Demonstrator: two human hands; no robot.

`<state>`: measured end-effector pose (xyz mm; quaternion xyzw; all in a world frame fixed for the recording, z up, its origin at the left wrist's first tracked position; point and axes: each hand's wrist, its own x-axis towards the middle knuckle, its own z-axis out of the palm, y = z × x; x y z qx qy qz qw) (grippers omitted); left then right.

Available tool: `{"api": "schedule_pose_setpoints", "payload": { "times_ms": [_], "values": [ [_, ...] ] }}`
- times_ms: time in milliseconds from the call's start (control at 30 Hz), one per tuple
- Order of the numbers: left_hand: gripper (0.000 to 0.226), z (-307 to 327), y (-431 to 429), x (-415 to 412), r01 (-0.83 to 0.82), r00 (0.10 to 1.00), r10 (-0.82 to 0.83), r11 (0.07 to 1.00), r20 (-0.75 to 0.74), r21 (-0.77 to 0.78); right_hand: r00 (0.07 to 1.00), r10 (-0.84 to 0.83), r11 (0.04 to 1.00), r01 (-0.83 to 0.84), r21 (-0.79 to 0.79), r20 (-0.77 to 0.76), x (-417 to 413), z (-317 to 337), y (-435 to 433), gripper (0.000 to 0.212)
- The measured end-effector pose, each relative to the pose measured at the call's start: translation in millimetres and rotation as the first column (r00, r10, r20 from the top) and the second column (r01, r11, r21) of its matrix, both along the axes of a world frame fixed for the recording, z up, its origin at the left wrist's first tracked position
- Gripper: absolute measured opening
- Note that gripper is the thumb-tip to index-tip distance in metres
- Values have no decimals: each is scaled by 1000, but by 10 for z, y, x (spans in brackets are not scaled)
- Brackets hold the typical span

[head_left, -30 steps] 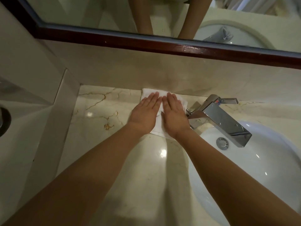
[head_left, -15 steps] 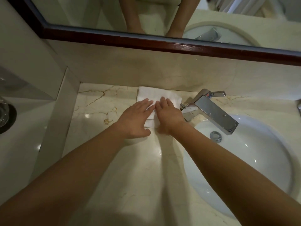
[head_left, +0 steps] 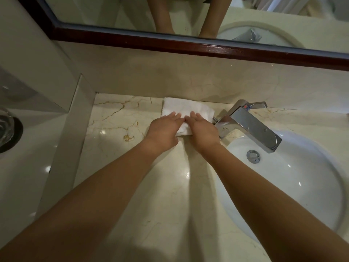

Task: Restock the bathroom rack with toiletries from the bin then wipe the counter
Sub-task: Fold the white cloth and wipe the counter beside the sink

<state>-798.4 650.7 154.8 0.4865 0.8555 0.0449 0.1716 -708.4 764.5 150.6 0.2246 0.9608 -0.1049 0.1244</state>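
Note:
A white folded cloth (head_left: 182,107) lies on the beige marble counter (head_left: 113,137), close to the back wall and just left of the faucet. My left hand (head_left: 164,131) and my right hand (head_left: 203,131) rest side by side on the cloth's near half. Their fingers press down on top and the thumbs curl at its near edge, which is bunched up between them. The near part of the cloth is hidden under the hands. No rack, bin or toiletries are in view.
A chrome faucet (head_left: 251,125) stands right of my right hand, over a white round sink (head_left: 306,186) with a metal drain stopper (head_left: 253,156). A dark-framed mirror (head_left: 170,41) runs along the wall. A lower ledge at the left holds a glass (head_left: 5,127).
Both hands slid back toward me over the cloth, from flat palms covering it to fingers on its near half, and the near edge bunched up. More of the cloth's far half shows.

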Motion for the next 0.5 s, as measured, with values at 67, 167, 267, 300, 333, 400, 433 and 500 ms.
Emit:
{"api": "schedule_pose_setpoints", "payload": {
  "times_ms": [67,167,267,300,333,400,433,500],
  "values": [
    [67,-40,13,29,0,1000,0,1000,-10,-26,1000,9,1000,-9,-25,17,49,0,-19,50],
    [64,-90,9,108,-1,1000,0,999,-27,-37,999,33,999,-32,-27,25,135,21,-43,54],
    [62,-119,-50,236,-4,999,3,1000,-44,-26,999,45,999,-45,-15,27,280,15,-96,55],
    [63,-120,-73,295,-3,999,2,1000,-50,-23,999,45,999,-45,-16,23,343,9,-111,56],
    [63,-115,-94,359,3,998,-4,1000,-59,-23,999,52,999,-52,-10,14,410,0,-120,56],
    [63,-91,-130,504,14,997,-16,1000,-74,-27,997,79,997,-79,5,-4,538,-12,-118,56],
    [63,-79,-148,576,14,997,-16,999,-78,-32,995,96,995,-96,4,-4,594,-13,-111,55],
    [61,-73,-177,716,6,996,-10,999,-89,-48,993,114,993,-114,-16,6,694,-20,-93,54]
  ]
}}
